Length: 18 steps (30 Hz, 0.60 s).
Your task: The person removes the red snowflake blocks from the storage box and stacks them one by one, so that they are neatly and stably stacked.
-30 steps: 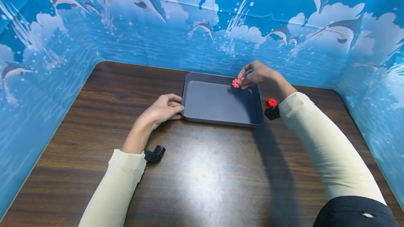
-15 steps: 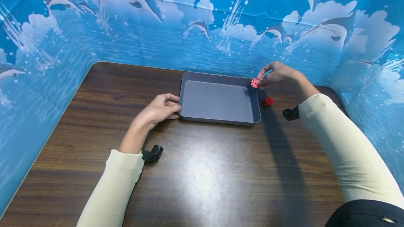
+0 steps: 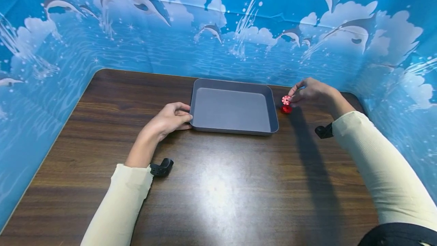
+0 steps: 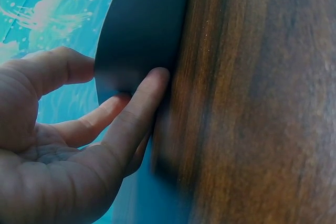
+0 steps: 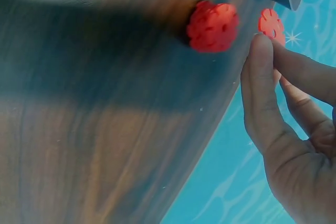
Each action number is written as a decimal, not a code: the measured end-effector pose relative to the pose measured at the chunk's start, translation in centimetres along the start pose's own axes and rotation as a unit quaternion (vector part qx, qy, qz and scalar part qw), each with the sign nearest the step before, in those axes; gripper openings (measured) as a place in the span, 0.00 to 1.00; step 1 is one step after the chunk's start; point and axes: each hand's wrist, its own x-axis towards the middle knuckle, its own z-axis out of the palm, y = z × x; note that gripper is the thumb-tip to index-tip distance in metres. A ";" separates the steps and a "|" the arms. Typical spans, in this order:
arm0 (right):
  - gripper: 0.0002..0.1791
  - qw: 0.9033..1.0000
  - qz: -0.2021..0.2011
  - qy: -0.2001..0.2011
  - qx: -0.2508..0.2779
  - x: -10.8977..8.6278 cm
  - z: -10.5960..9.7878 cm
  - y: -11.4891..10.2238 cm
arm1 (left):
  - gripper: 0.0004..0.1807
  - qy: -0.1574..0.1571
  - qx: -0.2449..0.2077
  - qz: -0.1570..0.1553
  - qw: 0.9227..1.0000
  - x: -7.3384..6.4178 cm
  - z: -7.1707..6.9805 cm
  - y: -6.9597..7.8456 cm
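In the head view my right hand (image 3: pixel 312 92) pinches a small red notched plastic disc (image 3: pixel 285 100) between thumb and fingertips. The disc hangs just above a short stack of similar red discs (image 3: pixel 286 109) on the table. In the right wrist view, the held disc (image 5: pixel 271 24) is partly hidden by the fingertips, and the stack (image 5: pixel 212 27) stands apart from it. My left hand (image 3: pixel 170 119) rests its fingertips against the left side of a shallow grey rectangular tray (image 3: pixel 235 131). In the left wrist view the fingers touch the tray's outer wall (image 4: pixel 142 24) and rim.
The tray's inside shows bare grey metal. A dark wood-grain table (image 3: pixel 164 208) lies under everything, with a bright light reflection in front of the tray. Close behind the table's back edge hangs a blue dolphin-print curtain (image 3: pixel 153 48).
My right hand has carried the pinched disc from over the tray's right part, rightward past its rim, and down to the red stack. My left hand has stayed at the tray's side.
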 end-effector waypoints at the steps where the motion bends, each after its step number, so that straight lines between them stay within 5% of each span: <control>1: 0.12 1.000 0.004 -0.005 0.007 -0.1 0.1 0.3 | 0.30 0.000 -0.001 0.000 1.000 0.0 0.0 0.0; 8: 0.11 0.998 0.025 -0.016 0.058 0.0 0.7 1.4 | 0.31 0.001 -0.008 -0.002 1.000 0.0 -0.1 0.0; 18: 0.12 0.998 0.030 -0.028 0.054 0.3 0.7 1.8 | 0.31 -0.001 -0.012 0.004 1.000 0.2 0.0 -0.1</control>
